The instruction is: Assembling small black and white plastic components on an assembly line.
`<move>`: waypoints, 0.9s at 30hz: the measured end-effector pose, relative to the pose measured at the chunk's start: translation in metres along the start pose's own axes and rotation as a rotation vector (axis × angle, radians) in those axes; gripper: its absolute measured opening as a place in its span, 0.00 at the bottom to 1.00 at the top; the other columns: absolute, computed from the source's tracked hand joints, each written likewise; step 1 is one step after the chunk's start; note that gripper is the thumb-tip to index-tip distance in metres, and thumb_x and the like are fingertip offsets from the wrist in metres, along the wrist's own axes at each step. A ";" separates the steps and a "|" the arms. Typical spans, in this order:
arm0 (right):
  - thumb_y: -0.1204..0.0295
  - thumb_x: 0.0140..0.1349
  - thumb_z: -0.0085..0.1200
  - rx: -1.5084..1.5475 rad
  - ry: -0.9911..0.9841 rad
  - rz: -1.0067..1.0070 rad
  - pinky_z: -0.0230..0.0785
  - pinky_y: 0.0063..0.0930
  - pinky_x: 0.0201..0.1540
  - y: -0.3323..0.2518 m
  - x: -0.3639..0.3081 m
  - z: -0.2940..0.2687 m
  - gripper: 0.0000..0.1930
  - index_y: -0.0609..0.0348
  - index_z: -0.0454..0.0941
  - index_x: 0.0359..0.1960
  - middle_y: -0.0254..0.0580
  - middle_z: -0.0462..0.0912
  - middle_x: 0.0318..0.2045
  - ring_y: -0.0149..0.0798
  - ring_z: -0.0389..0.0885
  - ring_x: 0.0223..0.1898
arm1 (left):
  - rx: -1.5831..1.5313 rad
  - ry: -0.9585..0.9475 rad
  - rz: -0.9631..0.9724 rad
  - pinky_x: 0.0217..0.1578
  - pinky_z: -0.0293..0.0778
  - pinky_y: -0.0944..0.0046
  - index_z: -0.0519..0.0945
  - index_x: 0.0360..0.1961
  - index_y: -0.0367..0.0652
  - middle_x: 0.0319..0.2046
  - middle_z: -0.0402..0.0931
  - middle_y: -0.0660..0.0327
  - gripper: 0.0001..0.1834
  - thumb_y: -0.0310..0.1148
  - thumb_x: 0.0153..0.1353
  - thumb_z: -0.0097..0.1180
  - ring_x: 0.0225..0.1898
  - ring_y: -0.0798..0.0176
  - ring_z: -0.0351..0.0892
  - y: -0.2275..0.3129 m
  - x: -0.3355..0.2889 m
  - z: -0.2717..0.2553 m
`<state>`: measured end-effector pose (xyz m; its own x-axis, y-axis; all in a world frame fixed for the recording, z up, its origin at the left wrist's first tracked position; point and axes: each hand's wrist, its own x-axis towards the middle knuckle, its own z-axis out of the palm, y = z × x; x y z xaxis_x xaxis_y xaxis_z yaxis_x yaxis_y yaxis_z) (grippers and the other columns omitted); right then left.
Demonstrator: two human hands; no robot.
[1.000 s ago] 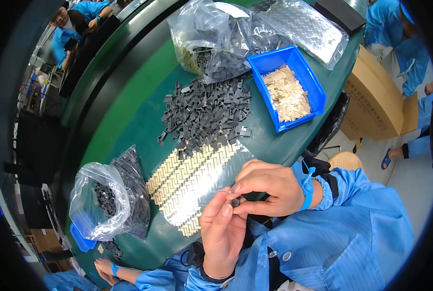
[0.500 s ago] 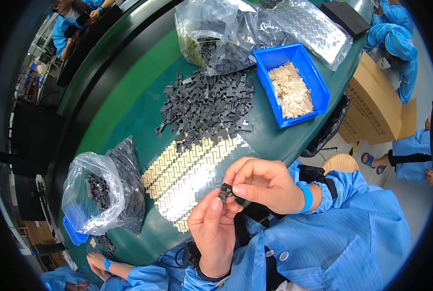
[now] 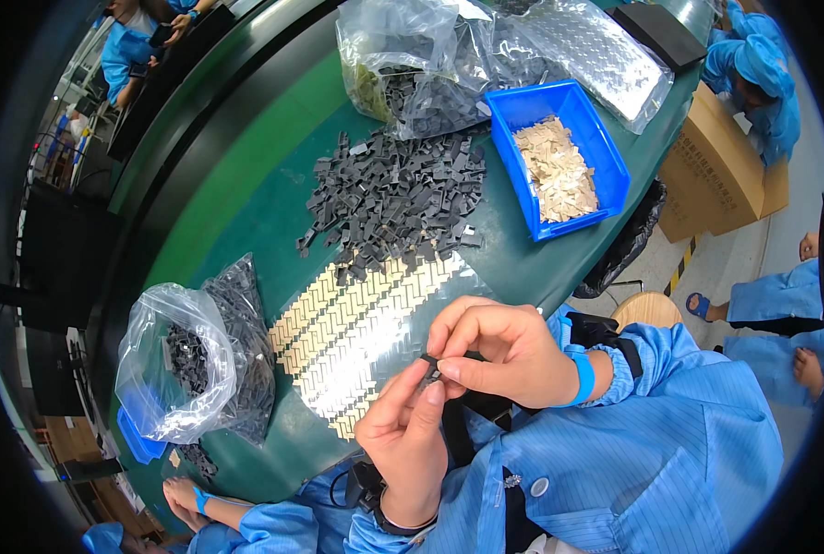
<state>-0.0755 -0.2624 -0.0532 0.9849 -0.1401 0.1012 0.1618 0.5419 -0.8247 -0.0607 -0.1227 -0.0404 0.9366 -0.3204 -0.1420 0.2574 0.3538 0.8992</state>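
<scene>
Between my fingertips is a small black plastic part (image 3: 431, 369), partly hidden by the fingers. My left hand (image 3: 406, 446) pinches it from below between thumb and forefinger. From the right, my right hand (image 3: 506, 355) grips the same part with thumb and fingers. Both hands are over the near edge of a clear sheet covered in rows of small beige pieces (image 3: 324, 319). A pile of similar black parts (image 3: 398, 189) lies just past the sheet, overlapping its far edge.
A blue bin (image 3: 612, 180) of loose beige pieces stands right of the pile. Behind are an open bag of black parts (image 3: 412, 74) and a wrapped tray (image 3: 606, 60). Another bag (image 3: 186, 365) sits left, near a co-worker's hands (image 3: 183, 499). A cardboard box (image 3: 712, 175) stands beyond the table.
My left fingers have shifted around the black part, which now sits at a different angle. My right hand has barely moved. People at the right have changed position.
</scene>
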 end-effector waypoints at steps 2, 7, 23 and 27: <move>0.84 0.54 0.52 -0.037 -0.003 -0.017 0.75 0.19 0.35 0.000 -0.001 0.001 0.02 0.68 0.72 0.29 0.42 0.72 0.37 0.28 0.74 0.35 | 0.012 -0.005 0.014 0.40 0.76 0.67 0.74 0.45 0.28 0.40 0.76 0.50 0.14 0.16 0.55 0.52 0.35 0.62 0.79 -0.001 -0.002 -0.001; 0.84 0.54 0.53 -0.031 -0.008 0.000 0.75 0.19 0.35 -0.001 -0.001 0.001 0.03 0.67 0.72 0.27 0.42 0.71 0.36 0.28 0.74 0.35 | 0.021 -0.025 0.032 0.40 0.76 0.67 0.74 0.45 0.28 0.39 0.76 0.50 0.15 0.15 0.55 0.53 0.35 0.62 0.79 -0.001 -0.002 -0.002; 0.81 0.50 0.57 -0.280 0.039 -0.119 0.69 0.22 0.37 0.001 -0.001 0.001 0.05 0.63 0.72 0.24 0.38 0.74 0.32 0.30 0.74 0.35 | 0.041 0.006 0.040 0.40 0.74 0.69 0.75 0.44 0.27 0.41 0.75 0.50 0.15 0.15 0.53 0.54 0.35 0.64 0.78 -0.004 -0.005 -0.003; 0.81 0.49 0.58 -0.363 0.022 -0.162 0.68 0.24 0.38 -0.001 -0.001 -0.001 0.05 0.63 0.73 0.23 0.40 0.75 0.33 0.32 0.74 0.35 | 0.037 0.008 0.047 0.41 0.73 0.70 0.75 0.44 0.27 0.42 0.75 0.49 0.15 0.14 0.53 0.54 0.36 0.66 0.78 -0.005 -0.006 -0.005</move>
<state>-0.0764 -0.2636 -0.0528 0.9461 -0.2199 0.2376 0.2794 0.1840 -0.9424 -0.0662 -0.1185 -0.0465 0.9493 -0.2973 -0.1025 0.2043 0.3351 0.9198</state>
